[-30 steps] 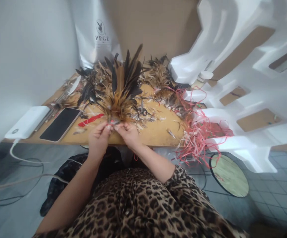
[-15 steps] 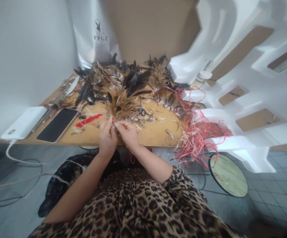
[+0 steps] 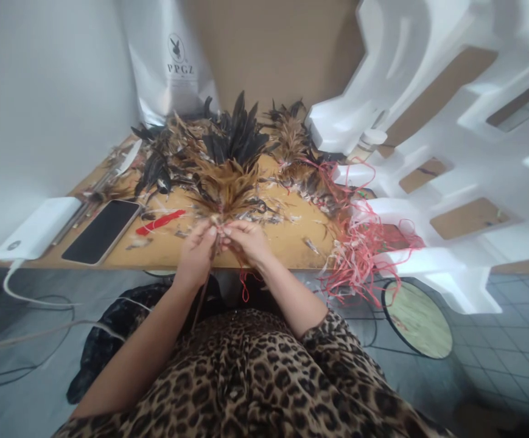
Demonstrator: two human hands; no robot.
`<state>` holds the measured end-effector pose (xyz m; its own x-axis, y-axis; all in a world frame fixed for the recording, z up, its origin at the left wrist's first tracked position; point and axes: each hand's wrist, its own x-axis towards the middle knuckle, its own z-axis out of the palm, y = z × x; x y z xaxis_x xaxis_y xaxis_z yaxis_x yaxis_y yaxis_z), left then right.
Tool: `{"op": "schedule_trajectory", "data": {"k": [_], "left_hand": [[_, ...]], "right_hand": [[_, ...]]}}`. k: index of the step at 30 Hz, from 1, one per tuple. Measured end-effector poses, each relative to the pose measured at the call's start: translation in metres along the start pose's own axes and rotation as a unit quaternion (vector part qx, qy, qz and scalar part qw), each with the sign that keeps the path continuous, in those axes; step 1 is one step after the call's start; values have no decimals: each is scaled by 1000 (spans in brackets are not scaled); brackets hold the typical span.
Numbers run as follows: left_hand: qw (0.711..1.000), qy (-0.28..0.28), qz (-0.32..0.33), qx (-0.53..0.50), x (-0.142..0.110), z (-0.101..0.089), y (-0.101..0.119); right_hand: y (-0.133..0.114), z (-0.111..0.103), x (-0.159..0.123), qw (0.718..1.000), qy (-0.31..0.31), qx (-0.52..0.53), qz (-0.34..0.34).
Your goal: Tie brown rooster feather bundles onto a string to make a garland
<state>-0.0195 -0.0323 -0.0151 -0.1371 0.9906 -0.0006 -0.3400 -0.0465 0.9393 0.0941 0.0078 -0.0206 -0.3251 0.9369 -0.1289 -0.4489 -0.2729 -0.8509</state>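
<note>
A feather duster (image 3: 224, 185) with brown feathers and long black plumes fans out above my hands over the table's front edge. Its thin stick (image 3: 204, 293) slants down toward my lap. My left hand (image 3: 195, 252) is closed, with thumb and fingers pinching the base of the feathers. Close beside it, my right hand (image 3: 249, 242) is also closed on that base, its fingertips nearly meeting the left ones. Below the right hand hangs a red string (image 3: 245, 286); where it is attached is hidden. Small scissors (image 3: 259, 205) lie partly covered behind the feathers.
On the left are a phone (image 3: 102, 232), a white power bank (image 3: 38, 228) with a cable, and a red strip (image 3: 160, 222). Loose feathers (image 3: 179, 143) pile at the back. Red and pink strings (image 3: 355, 261) tangle on the right by white foam packaging (image 3: 410, 258). A round stool (image 3: 418, 317) stands below.
The duster has turned more upright, its black plumes now spread upward. Its stick has come into view below my hands. My right hand has shifted slightly right.
</note>
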Motion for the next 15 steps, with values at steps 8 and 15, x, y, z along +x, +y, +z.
{"op": "schedule_trajectory", "data": {"k": [8,15], "left_hand": [[996,-54,-38,-58,0,10,7],[1000,-6,-3,-18,4,9,-2]], "right_hand": [[-8,-12,1,998,-53,-20,23],[0,-10,8,998,3,-48,-27]]}}
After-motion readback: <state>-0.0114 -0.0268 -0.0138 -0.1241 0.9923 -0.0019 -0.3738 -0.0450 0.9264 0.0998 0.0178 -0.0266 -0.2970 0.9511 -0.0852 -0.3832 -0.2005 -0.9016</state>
